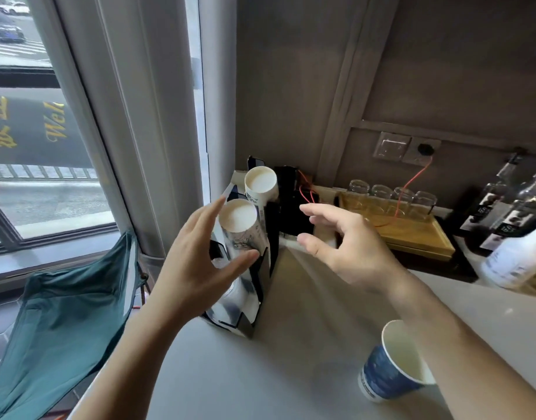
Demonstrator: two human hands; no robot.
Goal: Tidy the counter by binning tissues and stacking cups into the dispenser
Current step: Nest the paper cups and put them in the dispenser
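Left hand (197, 262), fingers spread wide, cups the near cup stack (241, 225) in the black dispenser (254, 298) at the counter's (291, 344) left edge. Right hand (348, 247), fingers loosely open and empty, hovers right of it. A loose paper cup (391, 371) stands near right; a wooden tray (412, 231) of glasses (391, 197) sits far right.

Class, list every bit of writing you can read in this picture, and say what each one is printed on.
"Wel", cut off, in gold on the dark banner outside the window.
Gold characters beside it: unreadable.
Blue paper cup print: too blurred.
Bottle labels: too blurred.
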